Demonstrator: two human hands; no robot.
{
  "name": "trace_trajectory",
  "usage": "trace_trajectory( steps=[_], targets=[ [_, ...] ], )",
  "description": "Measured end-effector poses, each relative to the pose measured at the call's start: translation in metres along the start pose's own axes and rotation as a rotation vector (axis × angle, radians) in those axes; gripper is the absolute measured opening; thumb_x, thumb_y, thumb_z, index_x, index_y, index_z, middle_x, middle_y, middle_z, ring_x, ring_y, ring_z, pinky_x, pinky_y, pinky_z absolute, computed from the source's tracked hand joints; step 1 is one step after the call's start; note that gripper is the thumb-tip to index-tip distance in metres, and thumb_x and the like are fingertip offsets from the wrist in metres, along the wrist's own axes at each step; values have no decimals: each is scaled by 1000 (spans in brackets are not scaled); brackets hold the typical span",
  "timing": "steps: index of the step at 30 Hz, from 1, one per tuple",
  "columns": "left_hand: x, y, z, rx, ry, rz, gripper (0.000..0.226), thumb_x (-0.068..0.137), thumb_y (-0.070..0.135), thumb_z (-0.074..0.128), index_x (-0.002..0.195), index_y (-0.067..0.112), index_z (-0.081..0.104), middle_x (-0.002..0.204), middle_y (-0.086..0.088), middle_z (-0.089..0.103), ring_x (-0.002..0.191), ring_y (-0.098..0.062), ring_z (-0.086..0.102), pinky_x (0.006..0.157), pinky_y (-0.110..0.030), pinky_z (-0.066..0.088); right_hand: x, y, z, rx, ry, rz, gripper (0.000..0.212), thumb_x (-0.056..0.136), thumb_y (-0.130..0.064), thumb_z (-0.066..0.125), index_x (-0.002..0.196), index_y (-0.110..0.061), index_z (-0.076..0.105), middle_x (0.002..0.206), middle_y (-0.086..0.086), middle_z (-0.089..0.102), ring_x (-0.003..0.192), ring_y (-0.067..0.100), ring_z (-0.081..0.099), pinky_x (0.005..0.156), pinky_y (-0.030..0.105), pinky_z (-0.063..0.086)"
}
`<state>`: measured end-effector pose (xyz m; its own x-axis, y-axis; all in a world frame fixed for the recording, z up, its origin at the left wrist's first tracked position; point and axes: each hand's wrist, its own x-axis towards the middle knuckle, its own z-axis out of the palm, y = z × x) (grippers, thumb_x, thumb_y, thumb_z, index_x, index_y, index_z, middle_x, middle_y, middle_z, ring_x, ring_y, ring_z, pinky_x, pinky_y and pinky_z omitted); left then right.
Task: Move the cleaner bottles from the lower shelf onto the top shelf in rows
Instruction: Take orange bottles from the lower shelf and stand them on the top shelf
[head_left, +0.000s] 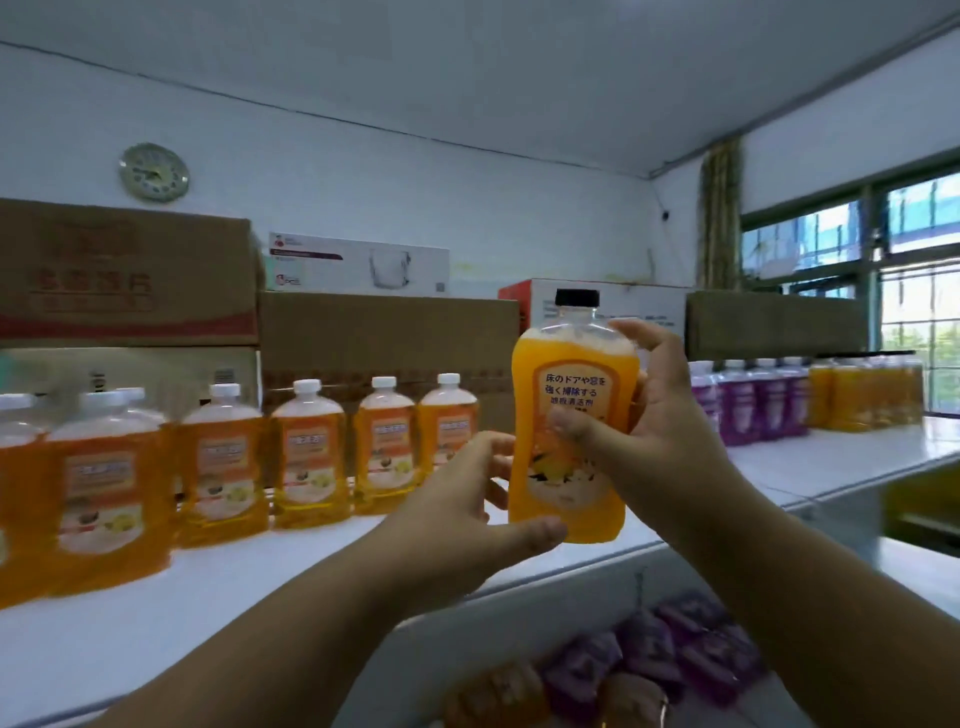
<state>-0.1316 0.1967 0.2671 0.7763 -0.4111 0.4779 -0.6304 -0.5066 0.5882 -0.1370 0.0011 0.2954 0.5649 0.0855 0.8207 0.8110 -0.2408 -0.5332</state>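
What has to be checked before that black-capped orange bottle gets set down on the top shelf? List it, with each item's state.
1. Grip: right hand wraps the black-capped bottle; left hand steadies its base. Ok.
2. Bottle upright: roughly vertical, cap up. Ok.
3. Cap closed: black cap sits on the neck; tightness cannot tell.
4. Landing spot: bare top shelf lies right of the white-capped orange row. Ok.
5. Row match: this cap is black, the row's are white. Not ok, if the rows are sorted by type.
6. Bottom on the shelf: cannot tell.
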Motion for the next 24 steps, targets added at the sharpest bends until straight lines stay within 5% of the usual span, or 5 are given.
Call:
trace_trajectory(
  steps=[4, 11, 16, 20, 24],
  targets=[
    [54, 49, 94, -59, -118, 101, 49, 75, 67, 68, 111, 61, 37, 113, 28, 55, 95, 18, 50, 75, -16, 46, -35, 18, -108, -130, 103, 46, 75, 69, -51, 77, 126, -57, 30, 109, -7, 62, 90, 6, 71, 64, 25, 59],
    [158, 146, 274, -182, -299, 236, 71, 70, 71, 66, 130, 46, 40, 122, 19, 56, 110, -5, 56, 92, -33, 53, -80, 53, -312, -357, 304, 185, 73, 65, -49, 75, 116, -71, 27, 109, -13, 58, 89, -8, 65, 53, 18, 54],
    [231, 192, 377, -218, -370, 283, 58, 68, 76, 62, 117, 55, 40, 116, 24, 55, 104, 2, 55, 81, -20, 47, -84, 91, -428, -427, 382, 227, 73, 78, -30, 79, 108, -75, 29, 107, -11, 60, 85, -9, 66, 51, 14, 52],
    [289, 209, 452, -272, -405, 316, 50, 68, 77, 63, 108, 57, 42, 115, 23, 57, 103, 1, 56, 80, -20, 48, -78, 130, -500, -513, 416, 256, 70, 77, -34, 77, 112, -71, 28, 116, -8, 60, 91, 10, 69, 66, 29, 61],
    [363, 220, 518, -288, -457, 373, 49, 76, 68, 68, 115, 55, 42, 114, 23, 57, 100, 8, 56, 74, -15, 46, -69, 178, -572, -562, 478, 250, 72, 77, -34, 78, 123, -61, 30, 116, -6, 62, 92, 10, 70, 72, 39, 62]
  ],
)
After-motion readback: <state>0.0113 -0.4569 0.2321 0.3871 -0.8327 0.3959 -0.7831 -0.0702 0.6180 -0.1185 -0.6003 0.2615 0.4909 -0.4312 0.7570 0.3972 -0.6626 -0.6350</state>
